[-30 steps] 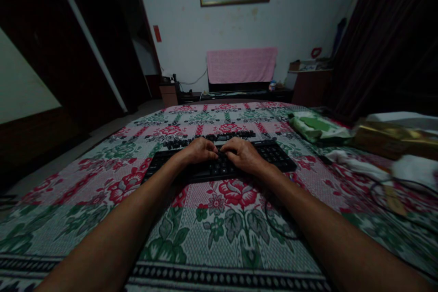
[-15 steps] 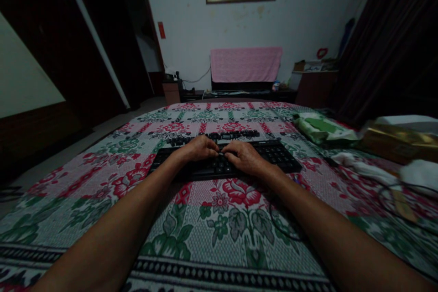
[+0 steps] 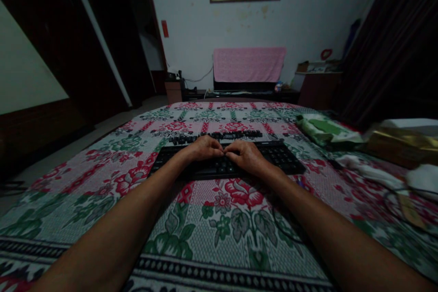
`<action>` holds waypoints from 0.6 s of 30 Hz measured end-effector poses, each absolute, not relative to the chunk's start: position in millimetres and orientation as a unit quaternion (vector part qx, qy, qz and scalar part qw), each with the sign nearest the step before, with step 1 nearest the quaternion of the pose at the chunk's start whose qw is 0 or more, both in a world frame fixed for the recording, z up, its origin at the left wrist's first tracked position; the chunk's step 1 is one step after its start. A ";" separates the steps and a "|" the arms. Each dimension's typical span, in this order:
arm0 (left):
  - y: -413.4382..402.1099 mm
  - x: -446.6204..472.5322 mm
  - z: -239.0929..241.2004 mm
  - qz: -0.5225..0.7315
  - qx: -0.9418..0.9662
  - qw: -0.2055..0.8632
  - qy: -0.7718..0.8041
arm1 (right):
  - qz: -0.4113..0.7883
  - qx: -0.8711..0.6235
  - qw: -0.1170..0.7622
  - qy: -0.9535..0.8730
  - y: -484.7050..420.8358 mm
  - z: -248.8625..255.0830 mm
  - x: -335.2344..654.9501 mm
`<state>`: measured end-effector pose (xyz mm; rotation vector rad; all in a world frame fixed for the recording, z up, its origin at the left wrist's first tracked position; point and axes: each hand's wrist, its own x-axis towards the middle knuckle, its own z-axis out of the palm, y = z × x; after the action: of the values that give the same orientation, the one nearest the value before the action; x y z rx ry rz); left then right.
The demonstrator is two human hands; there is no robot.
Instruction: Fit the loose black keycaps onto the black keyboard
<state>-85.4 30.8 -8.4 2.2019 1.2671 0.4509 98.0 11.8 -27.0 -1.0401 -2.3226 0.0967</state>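
Note:
A black computer keyboard [image 3: 208,174] lies flat on the flowered cloth in front of me. My left hand [image 3: 204,148] is over its middle, thumb and fingers pinched together. From the other side my right hand [image 3: 245,155] meets it, its fingers closed in a pinch as well. The fingertips of both hands almost touch just above the keys; whatever is between them is too small and dark to make out. Keys show at the right end and below the fingertips. Behind the keyboard runs a row of small loose black keycaps [image 3: 239,135].
A patterned tablecloth [image 3: 219,232] covers the table. On the right lie a green and white packet [image 3: 326,130], a gold box [image 3: 400,143], crumpled white cloth [image 3: 367,171] and a dark cable [image 3: 285,232]. A pink cloth [image 3: 249,65] hangs over a screen by the far wall.
The view has shifted slightly, so the scene sits a little further right. Both hands stay over the middle of the keyboard, fingertips still close together.

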 end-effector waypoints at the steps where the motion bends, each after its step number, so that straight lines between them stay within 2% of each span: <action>1: 31.3 -85.2 -9.8 0.171 0.819 0.274 0.474 | 0.036 -0.390 0.296 -0.871 11.6 -26.8 97.9; 8: 32.8 -84.4 -16.2 0.199 0.820 0.243 0.479 | 0.033 -0.386 0.295 -0.874 12.8 -27.5 97.4; 18: 30.9 -80.1 -15.2 0.205 0.793 0.253 0.515 | 0.049 -0.395 0.301 -0.866 15.3 -28.7 98.9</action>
<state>-80.1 30.9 -15.2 2.1548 1.3997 0.5563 98.9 15.3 -28.7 -1.0477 -2.2984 0.1301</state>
